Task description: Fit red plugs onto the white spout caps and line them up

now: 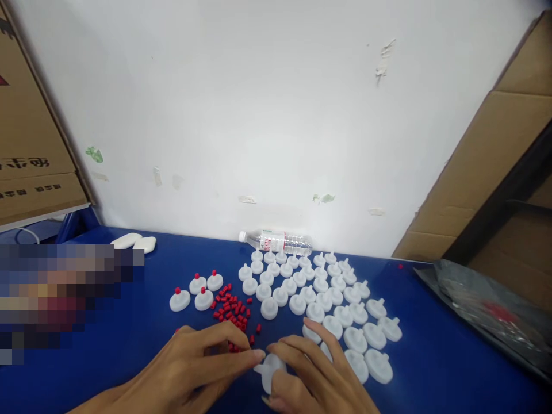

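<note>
My right hand (pixel 317 374) grips a round white plastic lid with a narrow spout (pixel 271 370), tilted so that the spout points left. Close by the spout, my left hand (pixel 200 356) has its thumb and index finger pinched together; what is between them, if anything, is hidden. Beyond the left hand lies a loose pile of small red caps (pixel 233 307), partly covered by the fingers. Several white lids with red caps on their spouts (pixel 203 299) stand to the left of the pile. Many uncapped white spouted lids (pixel 297 305) stand spout-up beyond and right of my right hand.
A clear plastic bottle (pixel 287 242) lies along the wall on the blue table (pixel 146 299). Two white objects (pixel 144 245) sit at the back left, near a blurred area. A plastic bag with red contents (pixel 495 316) lies right, below a cardboard box (pixel 478 155).
</note>
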`<state>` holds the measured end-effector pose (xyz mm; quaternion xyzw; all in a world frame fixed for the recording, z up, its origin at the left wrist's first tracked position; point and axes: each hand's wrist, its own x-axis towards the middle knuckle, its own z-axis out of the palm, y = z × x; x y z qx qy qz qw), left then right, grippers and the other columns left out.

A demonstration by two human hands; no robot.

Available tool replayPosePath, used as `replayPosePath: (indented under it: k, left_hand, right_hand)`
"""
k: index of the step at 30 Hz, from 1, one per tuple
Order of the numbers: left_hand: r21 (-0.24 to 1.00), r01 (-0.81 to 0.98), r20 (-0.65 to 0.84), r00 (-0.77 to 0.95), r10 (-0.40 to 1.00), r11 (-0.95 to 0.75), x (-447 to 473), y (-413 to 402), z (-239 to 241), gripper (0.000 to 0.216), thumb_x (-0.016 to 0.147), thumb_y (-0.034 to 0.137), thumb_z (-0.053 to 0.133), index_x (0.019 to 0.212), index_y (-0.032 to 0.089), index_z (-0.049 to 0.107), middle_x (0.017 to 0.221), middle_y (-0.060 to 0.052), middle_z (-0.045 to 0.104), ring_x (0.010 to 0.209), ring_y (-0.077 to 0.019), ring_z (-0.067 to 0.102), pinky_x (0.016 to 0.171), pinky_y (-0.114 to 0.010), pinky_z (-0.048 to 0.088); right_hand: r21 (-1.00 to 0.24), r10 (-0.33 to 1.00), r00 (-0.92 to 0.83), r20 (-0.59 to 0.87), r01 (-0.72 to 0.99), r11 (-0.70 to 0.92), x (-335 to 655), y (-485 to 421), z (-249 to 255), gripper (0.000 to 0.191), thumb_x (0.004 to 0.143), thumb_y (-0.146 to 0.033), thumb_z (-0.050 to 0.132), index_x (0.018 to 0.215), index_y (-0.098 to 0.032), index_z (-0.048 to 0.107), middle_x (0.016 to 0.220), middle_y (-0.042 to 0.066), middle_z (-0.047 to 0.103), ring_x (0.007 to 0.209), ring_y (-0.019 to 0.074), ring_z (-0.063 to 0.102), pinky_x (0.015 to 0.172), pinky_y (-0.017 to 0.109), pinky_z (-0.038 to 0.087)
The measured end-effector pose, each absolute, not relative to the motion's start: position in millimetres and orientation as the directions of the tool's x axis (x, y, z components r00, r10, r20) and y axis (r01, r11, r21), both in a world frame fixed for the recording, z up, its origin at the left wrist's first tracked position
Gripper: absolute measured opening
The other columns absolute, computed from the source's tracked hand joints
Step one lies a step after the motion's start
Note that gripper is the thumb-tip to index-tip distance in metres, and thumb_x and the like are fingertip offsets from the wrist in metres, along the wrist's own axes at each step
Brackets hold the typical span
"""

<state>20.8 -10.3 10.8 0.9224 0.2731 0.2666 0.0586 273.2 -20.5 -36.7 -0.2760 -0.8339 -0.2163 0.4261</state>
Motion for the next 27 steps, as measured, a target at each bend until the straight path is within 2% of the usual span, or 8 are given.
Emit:
replayPosePath:
  k: [4, 7, 10, 16, 21, 27]
  left_hand:
    - [0.179, 0.495, 0.502, 0.698, 0.511, -0.851, 26, -13, 13, 0.037, 0.117, 0.036, 0.028, 0.127, 0.034, 0.064, 0.104, 0.004, 0.079, 0.083, -0.0103, 0.077, 0.066, -0.017, 0.053]
    - [0.199, 0.470, 0.465, 0.727, 0.505, -0.860, 27, -14, 14, 0.041, 0.117, 0.035, 0.025, 0.122, 0.034, 0.066, 0.102, 0.006, 0.079, 0.081, -0.0092, 0.078, 0.068, -0.016, 0.053]
    - [0.209, 0.451, 0.445, 0.746, 0.495, -0.868, 27, -13, 14, 0.042, 0.117, 0.034, 0.025, 0.120, 0.035, 0.067, 0.101, 0.006, 0.080, 0.080, -0.0086, 0.077, 0.068, -0.016, 0.052]
    - [0.103, 0.501, 0.536, 0.700, 0.472, -0.859, 34, -13, 9, 0.043, 0.117, 0.035, 0.022, 0.119, 0.030, 0.064, 0.097, 0.003, 0.080, 0.071, -0.0093, 0.077, 0.057, -0.021, 0.050]
    - [0.080, 0.481, 0.525, 0.724, 0.447, -0.873, 32, -10, -10, 0.039, 0.117, 0.028, 0.023, 0.122, 0.027, 0.061, 0.092, 0.001, 0.078, 0.065, -0.0117, 0.074, 0.049, -0.027, 0.042]
    - [0.083, 0.492, 0.462, 0.752, 0.471, -0.867, 32, -12, -15, 0.046, 0.116, 0.028, 0.016, 0.109, 0.025, 0.061, 0.081, 0.001, 0.074, 0.060, -0.0127, 0.071, 0.050, -0.029, 0.041]
  right_hand:
    - [0.153, 0.270, -0.499, 0.824, 0.653, 0.742, 271, -21, -34, 0.022, 0.105, -0.016, 0.057, 0.085, -0.022, 0.064, 0.093, -0.003, 0.077, 0.092, 0.0091, 0.075, 0.125, 0.038, 0.035]
    - [0.191, 0.261, -0.542, 0.799, 0.641, 0.744, 272, -23, -35, 0.026, 0.104, -0.016, 0.057, 0.078, -0.023, 0.061, 0.092, -0.004, 0.077, 0.092, 0.0085, 0.074, 0.126, 0.039, 0.031]
    - [0.198, 0.265, -0.564, 0.782, 0.628, 0.753, 274, -25, -37, 0.025, 0.101, -0.013, 0.058, 0.079, -0.023, 0.062, 0.095, -0.004, 0.077, 0.094, 0.0089, 0.073, 0.125, 0.041, 0.034]
    - [0.208, 0.240, -0.537, 0.808, 0.642, 0.738, 272, -22, -37, 0.030, 0.102, -0.009, 0.050, 0.078, -0.022, 0.063, 0.090, -0.004, 0.077, 0.091, 0.0093, 0.072, 0.126, 0.037, 0.031]
    - [0.209, 0.219, -0.506, 0.835, 0.658, 0.724, 268, -22, -43, 0.029, 0.094, -0.002, 0.051, 0.075, -0.023, 0.060, 0.086, -0.005, 0.076, 0.084, 0.0084, 0.072, 0.123, 0.034, 0.035]
    - [0.187, 0.223, -0.486, 0.845, 0.660, 0.728, 263, -21, -57, 0.024, 0.094, -0.007, 0.057, 0.076, -0.023, 0.059, 0.085, -0.004, 0.075, 0.081, 0.0100, 0.070, 0.114, 0.032, 0.045]
